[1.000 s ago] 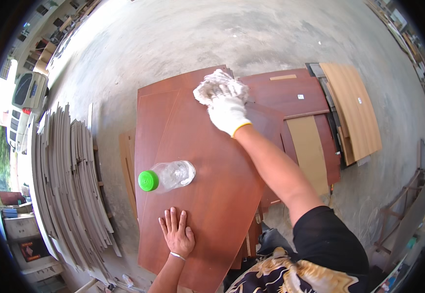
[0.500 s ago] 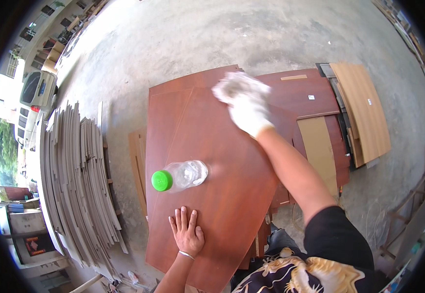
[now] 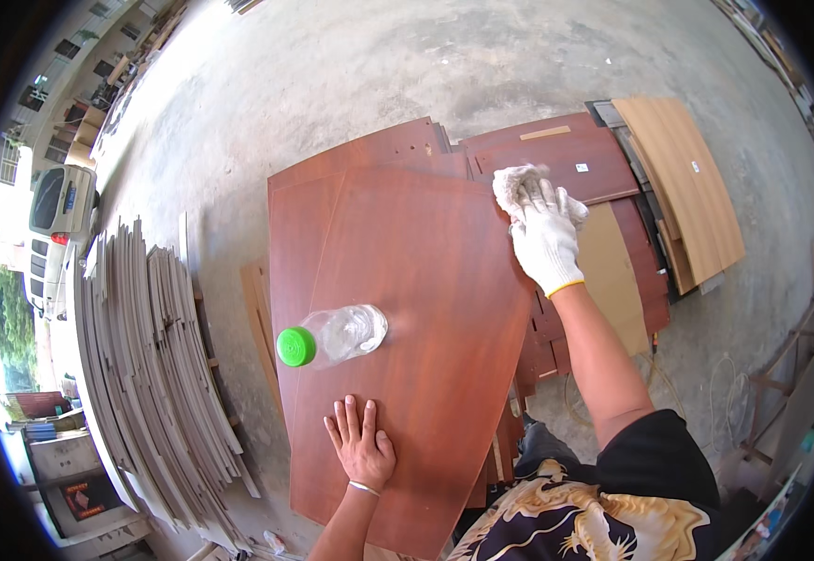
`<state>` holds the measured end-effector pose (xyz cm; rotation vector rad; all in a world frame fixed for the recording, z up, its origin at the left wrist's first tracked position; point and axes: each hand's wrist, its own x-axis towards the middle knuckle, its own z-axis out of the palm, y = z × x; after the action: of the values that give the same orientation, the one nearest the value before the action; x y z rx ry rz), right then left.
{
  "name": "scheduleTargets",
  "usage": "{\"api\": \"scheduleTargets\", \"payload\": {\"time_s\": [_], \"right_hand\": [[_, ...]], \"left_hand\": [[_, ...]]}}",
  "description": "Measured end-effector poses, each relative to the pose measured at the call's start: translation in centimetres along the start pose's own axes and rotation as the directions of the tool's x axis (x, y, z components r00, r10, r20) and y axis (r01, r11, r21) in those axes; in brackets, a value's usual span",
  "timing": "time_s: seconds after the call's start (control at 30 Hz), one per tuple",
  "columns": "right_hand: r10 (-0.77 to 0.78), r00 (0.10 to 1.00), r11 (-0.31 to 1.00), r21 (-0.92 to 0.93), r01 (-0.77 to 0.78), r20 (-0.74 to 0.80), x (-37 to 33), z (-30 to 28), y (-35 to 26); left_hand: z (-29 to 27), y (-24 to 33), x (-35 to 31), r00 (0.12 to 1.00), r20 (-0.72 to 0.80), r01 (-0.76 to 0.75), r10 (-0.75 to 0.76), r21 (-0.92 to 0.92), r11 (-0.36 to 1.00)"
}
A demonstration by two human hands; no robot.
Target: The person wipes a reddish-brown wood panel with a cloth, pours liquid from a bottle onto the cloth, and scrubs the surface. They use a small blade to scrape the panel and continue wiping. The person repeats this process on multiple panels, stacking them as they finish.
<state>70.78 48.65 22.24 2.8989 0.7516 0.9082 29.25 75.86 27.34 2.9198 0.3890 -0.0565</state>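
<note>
A reddish-brown wooden panel (image 3: 416, 309) lies flat on top of a stack in front of me. My right hand (image 3: 545, 236), in a white work glove, presses a white cloth (image 3: 515, 183) onto the panel's far right corner. My left hand (image 3: 362, 444) is bare and rests flat, fingers spread, on the panel's near edge. A clear plastic bottle (image 3: 341, 335) with a green cap stands on the panel just beyond my left hand.
More reddish panels (image 3: 566, 159) and light tan boards (image 3: 683, 182) lie on the concrete floor (image 3: 332, 75) to the right. A tall pile of pale sheets (image 3: 145, 374) runs along the left. A white vehicle (image 3: 56, 201) is parked at the far left.
My gloved right hand has slid the cloth from the far middle of the panel to its far right corner. The left hand and the bottle have stayed in place.
</note>
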Motion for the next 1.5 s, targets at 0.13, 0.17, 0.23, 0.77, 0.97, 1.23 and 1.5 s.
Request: {"api": "scheduleTargets", "payload": {"time_s": [0.13,0.17,0.23,0.77,0.97,1.23,1.5], "right_hand": [[0.08,0.881,0.943,0.251,-0.218,0.466,8.0,-4.4,-7.4],[0.089,0.984,0.97,0.209,-0.12,0.155,7.8,-0.3,-8.8],[0.0,0.951,0.955,0.283,-0.092,0.31,7.9,1.2,-8.4],[0.18,0.861,0.822,0.408,-0.397,0.475,2.5,-5.6,-0.2],[0.092,0.965,0.963,0.225,-0.149,0.246,0.3,-2.3,0.0],[0.073,0.898,0.963,0.204,-0.177,0.434,-0.4,-1.1,0.5],[-0.053,0.919,0.925,0.365,-0.102,0.39,11.0,0.5,-12.8]], "left_hand": [[-0.3,0.0,0.1,1.0,0.021,0.018,-0.018,0.006,1.0],[0.5,0.3,0.6,1.0,0.0,-0.015,0.015,-0.006,1.0],[0.9,0.4,0.7,1.0,-0.001,-0.006,0.006,-0.005,1.0],[0.7,0.2,0.2,1.0,-0.027,0.0,0.0,-0.007,1.0],[0.2,-0.1,0.2,0.997,-0.075,-0.018,0.016,-0.023,1.0],[-0.2,0.2,0.3,0.998,-0.064,-0.006,0.005,-0.012,1.0],[-0.1,-0.3,-0.2,0.998,-0.07,0.006,-0.007,-0.016,1.0]]}}
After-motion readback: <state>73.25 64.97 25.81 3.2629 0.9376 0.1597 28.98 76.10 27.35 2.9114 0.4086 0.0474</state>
